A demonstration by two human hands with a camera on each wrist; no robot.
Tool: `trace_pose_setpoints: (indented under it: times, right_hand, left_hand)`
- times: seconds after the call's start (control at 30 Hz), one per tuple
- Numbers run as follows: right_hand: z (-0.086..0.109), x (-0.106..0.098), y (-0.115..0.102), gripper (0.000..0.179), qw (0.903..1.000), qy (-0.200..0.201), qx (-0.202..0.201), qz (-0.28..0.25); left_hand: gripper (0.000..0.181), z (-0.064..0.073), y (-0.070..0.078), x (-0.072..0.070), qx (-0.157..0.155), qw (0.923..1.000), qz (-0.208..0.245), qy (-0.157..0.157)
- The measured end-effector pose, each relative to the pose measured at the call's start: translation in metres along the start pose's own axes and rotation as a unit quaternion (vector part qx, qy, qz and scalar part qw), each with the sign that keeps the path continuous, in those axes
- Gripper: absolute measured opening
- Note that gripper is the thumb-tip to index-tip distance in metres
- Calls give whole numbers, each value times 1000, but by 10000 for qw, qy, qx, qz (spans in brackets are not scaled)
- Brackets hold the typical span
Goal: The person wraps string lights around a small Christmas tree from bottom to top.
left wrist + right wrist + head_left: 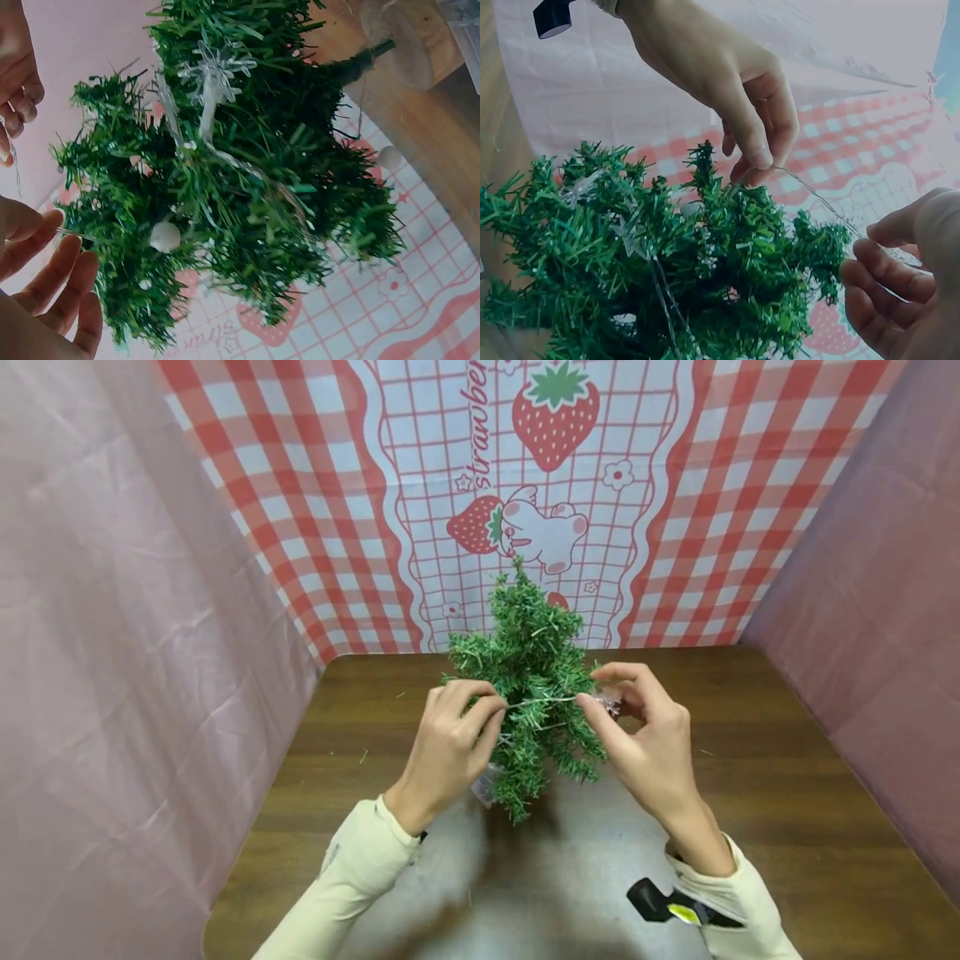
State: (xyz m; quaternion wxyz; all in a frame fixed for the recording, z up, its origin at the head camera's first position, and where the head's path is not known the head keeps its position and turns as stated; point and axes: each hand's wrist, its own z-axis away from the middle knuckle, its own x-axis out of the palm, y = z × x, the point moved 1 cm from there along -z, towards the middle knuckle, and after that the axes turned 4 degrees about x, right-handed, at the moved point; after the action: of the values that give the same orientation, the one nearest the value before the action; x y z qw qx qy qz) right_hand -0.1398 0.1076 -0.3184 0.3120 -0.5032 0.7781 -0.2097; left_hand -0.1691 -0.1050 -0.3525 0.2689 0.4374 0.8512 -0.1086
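A small artificial Christmas tree (525, 652) stands between both hands. My left hand (453, 731) pinches a thin clear wire (542, 700) in front of its branches. The right hand (645, 735) pinches the same wire farther along, with a shiny bundle (611, 703) by its fingers. Between the fingertips the wire runs nearly straight in the head view, and sags slightly in the right wrist view. A clear snowflake-shaped piece (216, 75) and twisted wire lie on the branches in the left wrist view, near a white ball (165, 237).
A clear plastic item (486, 783), partly hidden, is beside the tree's lower left. The tree has a round wooden base (409, 41). Strawberry-print cloth (555, 418) hangs behind the brown table (750, 793), with pink cloth (135, 652) at the sides.
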Motion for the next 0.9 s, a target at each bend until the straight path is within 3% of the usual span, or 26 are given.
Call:
trace_pose_setpoints:
  times: [0.3,0.6,0.9]
  right_hand:
    - [5,-16,-19,28,9996,188,-62,-183]
    - [0,-35,-10,33,9997,129,14,214]
    - [-11,-40,2,31,9994,41,-24,329]
  left_hand:
    - [15,-8,15,10,209,9992,-211,-259]
    - [16,-19,22,19,295,9973,-521,-415]
    - [21,-17,18,24,180,9963,-562,-620]
